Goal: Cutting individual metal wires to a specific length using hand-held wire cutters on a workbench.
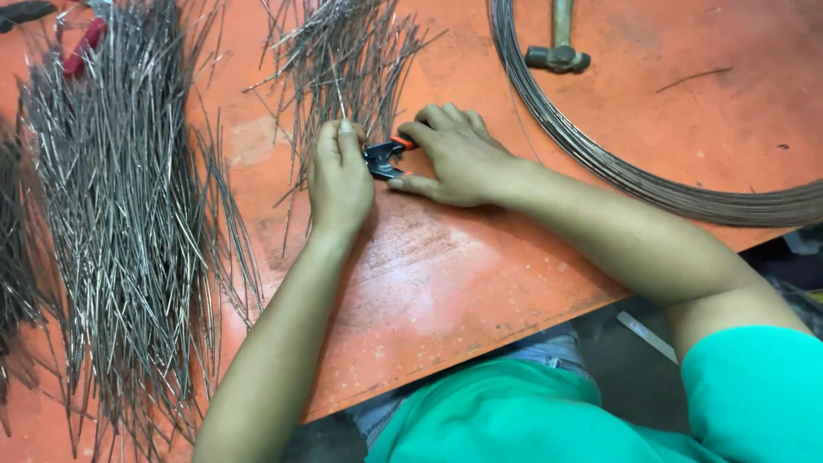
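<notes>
Orange table point(480, 283) — wires point(129, 223), hammer point(558, 53).

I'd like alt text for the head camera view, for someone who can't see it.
Two bare hands meet over an orange table: the right hand grips orange-handled pliers, and the left hand pinches a thin wire at their tip. Heaps of cut wire pieces lie to the left, a wire coil and hammer to the right.

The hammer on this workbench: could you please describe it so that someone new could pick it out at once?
Start at the orange table and find the big coil of wire curving across its far right part. The hammer lies inside that curve, near the top edge of the view. It is the only thick, blunt thing there, with a dark metal head and a pale handle running out of view.
</notes>
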